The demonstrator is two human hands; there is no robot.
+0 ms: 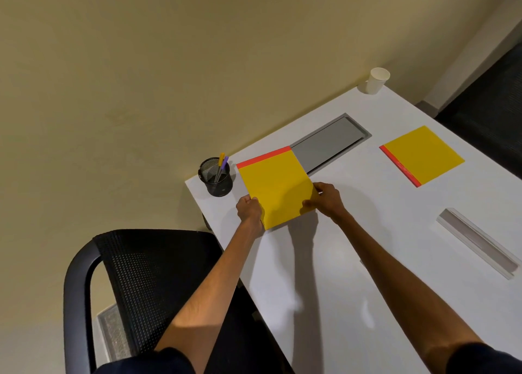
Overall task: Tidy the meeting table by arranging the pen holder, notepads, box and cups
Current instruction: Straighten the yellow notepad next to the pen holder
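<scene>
Left hand: fingers gripping notepad near edge.
Right hand: fingers gripping same notepad.
Pen holder: just left of notepad.
Writing: none legible.

No text, label or number can be read anywhere. The yellow notepad between the fingers shows a plain cover; any print on the pen holder is perhaps too small.
</scene>
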